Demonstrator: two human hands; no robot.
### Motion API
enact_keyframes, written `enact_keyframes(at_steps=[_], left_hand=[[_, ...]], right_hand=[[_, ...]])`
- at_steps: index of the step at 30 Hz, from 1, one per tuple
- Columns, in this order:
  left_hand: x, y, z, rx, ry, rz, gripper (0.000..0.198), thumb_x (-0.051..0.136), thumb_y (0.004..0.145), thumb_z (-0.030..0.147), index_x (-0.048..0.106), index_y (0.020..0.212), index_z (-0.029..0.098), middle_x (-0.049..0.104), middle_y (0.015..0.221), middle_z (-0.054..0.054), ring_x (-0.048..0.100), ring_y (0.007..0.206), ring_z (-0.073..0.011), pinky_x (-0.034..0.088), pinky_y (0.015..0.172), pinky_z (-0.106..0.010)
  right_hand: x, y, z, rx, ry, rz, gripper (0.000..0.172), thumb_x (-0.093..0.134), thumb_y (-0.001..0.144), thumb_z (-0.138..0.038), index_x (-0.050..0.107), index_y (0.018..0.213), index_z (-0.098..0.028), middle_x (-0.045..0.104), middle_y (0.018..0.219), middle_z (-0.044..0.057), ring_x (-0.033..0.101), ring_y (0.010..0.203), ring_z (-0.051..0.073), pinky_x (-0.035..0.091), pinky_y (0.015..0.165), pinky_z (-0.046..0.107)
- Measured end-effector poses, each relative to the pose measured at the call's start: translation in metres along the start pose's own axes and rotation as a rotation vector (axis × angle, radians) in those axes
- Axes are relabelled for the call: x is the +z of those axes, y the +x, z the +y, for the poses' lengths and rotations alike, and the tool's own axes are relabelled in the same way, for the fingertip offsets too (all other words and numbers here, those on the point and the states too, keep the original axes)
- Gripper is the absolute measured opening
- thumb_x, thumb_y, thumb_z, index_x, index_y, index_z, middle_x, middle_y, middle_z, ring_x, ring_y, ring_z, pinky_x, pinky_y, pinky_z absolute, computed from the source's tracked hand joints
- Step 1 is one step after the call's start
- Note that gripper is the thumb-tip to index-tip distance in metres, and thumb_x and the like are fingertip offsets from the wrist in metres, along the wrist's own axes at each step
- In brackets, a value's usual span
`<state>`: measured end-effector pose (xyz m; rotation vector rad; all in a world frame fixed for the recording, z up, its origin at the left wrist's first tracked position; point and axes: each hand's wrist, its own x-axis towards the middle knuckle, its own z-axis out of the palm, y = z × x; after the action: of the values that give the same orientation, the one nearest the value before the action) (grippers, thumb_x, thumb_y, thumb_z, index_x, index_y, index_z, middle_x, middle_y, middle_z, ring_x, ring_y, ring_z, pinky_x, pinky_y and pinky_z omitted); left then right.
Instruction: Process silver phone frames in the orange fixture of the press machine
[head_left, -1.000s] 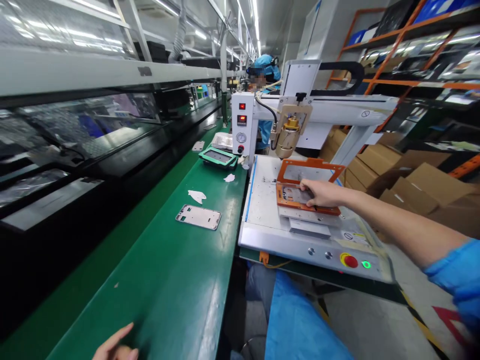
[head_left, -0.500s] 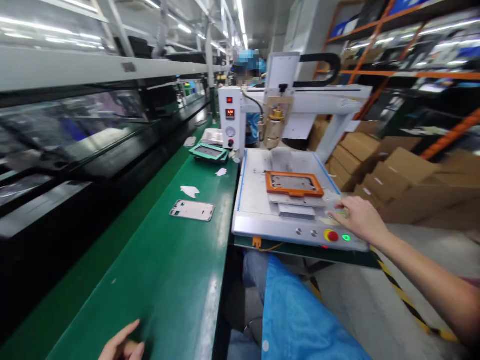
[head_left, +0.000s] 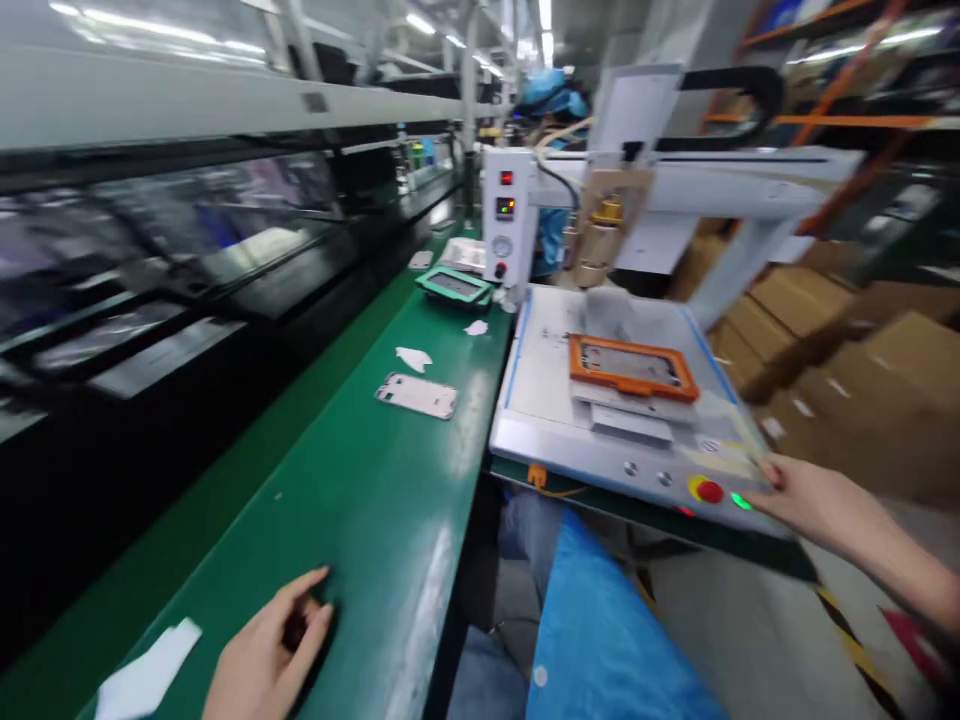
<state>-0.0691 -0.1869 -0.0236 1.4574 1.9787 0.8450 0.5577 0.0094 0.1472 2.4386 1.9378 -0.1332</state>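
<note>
My left hand [head_left: 274, 645] is low over the green bench [head_left: 360, 500], thumb and forefinger apart and nothing between them. My right hand [head_left: 814, 500] is at the front right corner of the white machine [head_left: 555, 390], its fingertips beside the green lit button [head_left: 741, 501]; nothing shows in it and its fingers are spread. An orange frame [head_left: 634, 368] with a phone-shaped plate inside rests on the machine bed, below the brass-coloured nozzle [head_left: 600, 245]. A pale phone-shaped plate [head_left: 417, 395] lies flat on the bench.
White scraps [head_left: 413, 359] lie behind the plate, and a white sheet [head_left: 148, 675] lies left of my left hand. A green frame [head_left: 454, 286] sits farther back. Cardboard boxes [head_left: 862, 385] stand at the right. A person in blue [head_left: 546, 95] is behind the machine.
The view has shifted, bringing the white sheet into sight. My left hand shows more fully. My right hand has moved from above the panel to beside the green button at the machine's corner.
</note>
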Motion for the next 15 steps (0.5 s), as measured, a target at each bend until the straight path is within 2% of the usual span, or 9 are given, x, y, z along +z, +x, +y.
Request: enact_keyframes(at_steps=[2,4,5,6,8,9,10,12,15], left_hand=[[-0.002,0.004,0.006,0.04,-0.003,-0.026,0.043,0.055,0.09,0.06,0.064,0.115,0.026,0.065,0.073,0.005,0.059,0.055,-0.0121,0.047,0.053,-0.022],[-0.002,0.007,0.007,0.06,-0.004,-0.022,0.04,0.052,0.094,0.055,0.063,0.118,0.025,0.064,0.072,0.004,0.06,0.058,-0.0124,0.047,0.056,-0.023],[-0.001,0.008,0.007,0.065,-0.005,-0.023,0.038,0.05,0.096,0.052,0.063,0.119,0.025,0.065,0.073,0.004,0.061,0.06,-0.0126,0.047,0.058,-0.023],[0.0,0.008,0.006,0.071,-0.009,-0.025,0.036,0.05,0.097,0.05,0.062,0.119,0.024,0.065,0.074,0.003,0.061,0.062,-0.0128,0.046,0.059,-0.024],[0.001,0.005,0.006,0.078,-0.019,-0.022,0.033,0.049,0.098,0.046,0.062,0.12,0.024,0.066,0.076,0.002,0.062,0.065,-0.0133,0.046,0.061,-0.025],[0.001,0.004,0.005,0.085,-0.026,-0.019,0.032,0.049,0.098,0.044,0.062,0.12,0.024,0.066,0.077,0.002,0.062,0.066,-0.0135,0.046,0.063,-0.025],[0.0,0.003,0.005,0.094,-0.031,-0.017,0.03,0.05,0.098,0.042,0.062,0.12,0.024,0.066,0.077,0.002,0.062,0.067,-0.0138,0.045,0.064,-0.026],[0.0,0.001,0.006,0.111,-0.038,-0.023,0.027,0.05,0.098,0.037,0.062,0.119,0.025,0.065,0.078,0.002,0.061,0.069,-0.014,0.045,0.068,-0.027],[-0.001,0.002,0.007,0.118,-0.059,-0.046,0.025,0.051,0.096,0.032,0.061,0.119,0.025,0.064,0.077,0.003,0.059,0.069,-0.0141,0.043,0.07,-0.028]], right_hand=[[-0.003,-0.004,-0.039,-0.074,0.098,0.078,0.05,0.064,0.061,-0.07,0.035,0.06,-0.029,0.05,0.054,0.008,0.05,0.052,0.033,0.035,0.053,0.05],[0.008,-0.012,-0.101,-0.285,0.291,0.088,0.038,0.061,0.071,-0.073,0.048,0.073,-0.037,0.06,0.07,0.007,0.06,0.064,0.034,0.044,0.057,0.052],[0.019,-0.017,-0.139,-0.424,0.384,0.044,0.033,0.062,0.074,-0.071,0.053,0.085,-0.041,0.066,0.084,0.005,0.065,0.076,0.034,0.05,0.064,0.053],[0.034,-0.02,-0.178,-0.562,0.452,-0.03,0.034,0.064,0.076,-0.068,0.055,0.098,-0.044,0.068,0.098,0.004,0.067,0.09,0.034,0.055,0.074,0.052],[0.068,-0.017,-0.256,-0.706,0.524,-0.219,0.056,0.067,0.077,-0.061,0.046,0.126,-0.041,0.063,0.125,0.005,0.064,0.112,0.032,0.056,0.092,0.049],[0.086,-0.011,-0.292,-0.725,0.525,-0.284,0.069,0.068,0.076,-0.058,0.04,0.135,-0.036,0.058,0.135,0.008,0.061,0.119,0.032,0.055,0.096,0.048],[0.103,-0.003,-0.323,-0.72,0.502,-0.295,0.081,0.07,0.074,-0.056,0.034,0.142,-0.03,0.052,0.143,0.012,0.058,0.126,0.034,0.053,0.1,0.049],[0.13,0.018,-0.374,-0.662,0.412,-0.227,0.095,0.073,0.071,-0.051,0.027,0.148,-0.019,0.044,0.148,0.021,0.049,0.135,0.039,0.047,0.108,0.053],[0.155,0.038,-0.43,-0.576,0.308,-0.08,0.089,0.068,0.077,-0.046,0.027,0.149,-0.014,0.043,0.147,0.026,0.042,0.139,0.044,0.039,0.113,0.062]])
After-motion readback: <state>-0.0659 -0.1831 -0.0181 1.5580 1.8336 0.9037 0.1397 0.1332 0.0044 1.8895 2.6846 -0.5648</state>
